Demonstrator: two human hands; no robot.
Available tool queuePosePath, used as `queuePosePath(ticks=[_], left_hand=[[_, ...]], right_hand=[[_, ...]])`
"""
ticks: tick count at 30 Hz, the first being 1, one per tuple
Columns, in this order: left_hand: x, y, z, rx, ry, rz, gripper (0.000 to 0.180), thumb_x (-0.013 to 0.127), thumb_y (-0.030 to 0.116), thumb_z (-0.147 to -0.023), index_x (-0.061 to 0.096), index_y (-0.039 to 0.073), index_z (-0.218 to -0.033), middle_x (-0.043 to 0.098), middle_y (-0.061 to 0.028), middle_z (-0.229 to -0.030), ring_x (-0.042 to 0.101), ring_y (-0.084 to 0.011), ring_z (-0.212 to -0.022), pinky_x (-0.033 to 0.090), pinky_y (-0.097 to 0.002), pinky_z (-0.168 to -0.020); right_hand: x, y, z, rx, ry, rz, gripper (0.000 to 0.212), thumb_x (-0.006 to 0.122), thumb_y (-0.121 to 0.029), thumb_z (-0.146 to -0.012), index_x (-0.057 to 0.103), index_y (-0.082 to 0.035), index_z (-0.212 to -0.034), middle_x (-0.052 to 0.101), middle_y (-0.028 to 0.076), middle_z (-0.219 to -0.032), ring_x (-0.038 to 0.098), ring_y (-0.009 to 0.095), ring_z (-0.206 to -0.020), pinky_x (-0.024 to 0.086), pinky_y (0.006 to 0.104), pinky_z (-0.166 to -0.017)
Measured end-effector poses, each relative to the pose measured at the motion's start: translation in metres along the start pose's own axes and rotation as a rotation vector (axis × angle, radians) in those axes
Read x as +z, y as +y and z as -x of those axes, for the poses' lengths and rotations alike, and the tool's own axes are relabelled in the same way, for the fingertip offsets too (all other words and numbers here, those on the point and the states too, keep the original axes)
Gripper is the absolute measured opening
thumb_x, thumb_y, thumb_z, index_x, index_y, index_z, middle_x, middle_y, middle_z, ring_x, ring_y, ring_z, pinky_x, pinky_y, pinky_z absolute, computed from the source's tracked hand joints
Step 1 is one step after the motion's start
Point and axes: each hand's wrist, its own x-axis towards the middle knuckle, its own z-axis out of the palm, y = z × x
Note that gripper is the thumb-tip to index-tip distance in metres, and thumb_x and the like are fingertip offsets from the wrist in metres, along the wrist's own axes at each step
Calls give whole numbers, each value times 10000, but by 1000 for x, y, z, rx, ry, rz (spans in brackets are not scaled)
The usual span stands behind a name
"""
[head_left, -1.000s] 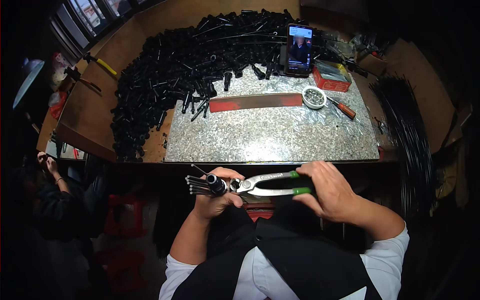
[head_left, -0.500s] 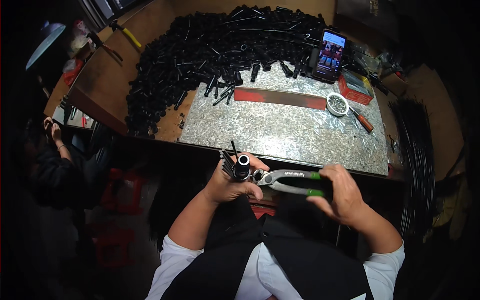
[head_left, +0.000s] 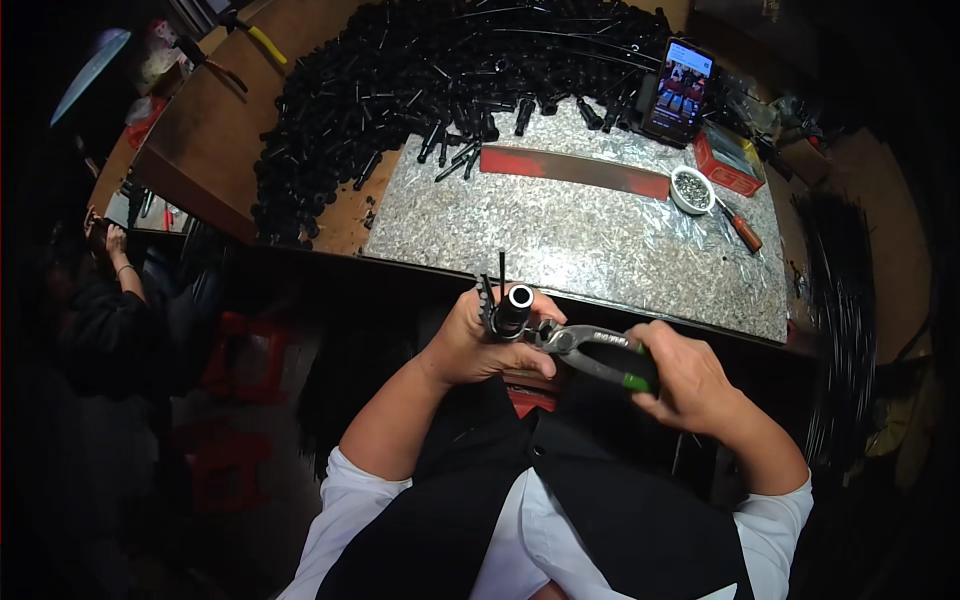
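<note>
Black tube [head_left: 517, 305] end-on to the camera, so its length is hidden; the thin rods [head_left: 490, 290] beside it are hard to make out, count unclear. Left hand [head_left: 487, 345] is curled around tube and rods, just below the bench [head_left: 560, 235] edge. Right hand [head_left: 690, 375] is wrapped around the green-handled pliers [head_left: 590, 350], nose at the tube; jaw contact is hidden by fingers. On the bench: white bowl [head_left: 690, 190] of small metal bits, red tray [head_left: 728, 165] with unclear contents, phone [head_left: 678, 90] propped against the black parts pile [head_left: 400, 90]. Another person [head_left: 110, 290] at left, mostly in the dark.
</note>
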Motion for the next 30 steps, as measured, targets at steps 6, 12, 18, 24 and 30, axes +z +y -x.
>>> queuePosePath(ticks=[6, 12, 18, 24, 30], left_hand=[[9, -3, 0, -31, 64, 82, 609, 879, 167, -577, 524, 0, -1042, 558, -14, -816, 511, -66, -729, 414, -207, -653], [4, -11, -1, 108, 67, -59, 527, 857, 272, -560, 551, 40, -922, 526, -9, -853, 501, -63, -705, 407, -229, -624], [10, -8, 4, -66, 209, 78, 597, 795, 539, -512, 589, 25, -734, 500, -59, -1027, 514, -143, -827, 420, -280, -740], [4, -20, 2, 111, 151, 66, 555, 882, 61, -571, 530, 53, -1000, 465, 54, -816, 445, -14, -690, 387, -192, -617], [5, -18, 2, 78, 173, 87, 535, 888, 103, -573, 533, 55, -971, 460, 49, -834, 439, -24, -690, 381, -194, -618]], right_hand=[[2, 3, -9, 6, 71, 79, 645, 584, 46, -636, 389, 6, -1249, 459, 196, -988, 493, 374, -930, 419, 413, -829], [1, 4, -15, -8, -157, -231, 546, 520, 47, -685, 417, 19, -1220, 484, 189, -984, 523, 389, -911, 440, 431, -835], [10, 13, -18, 16, -153, -267, 484, 510, 5, -688, 438, 28, -1166, 510, 206, -993, 542, 413, -908, 459, 447, -796], [17, 14, -23, 7, -124, -285, 487, 497, 27, -659, 454, 16, -1144, 513, 186, -963, 543, 378, -882, 447, 399, -791], [14, 14, -27, 13, -170, -277, 474, 509, 2, -692, 446, 19, -1161, 507, 197, -960, 542, 399, -874, 457, 432, -771]])
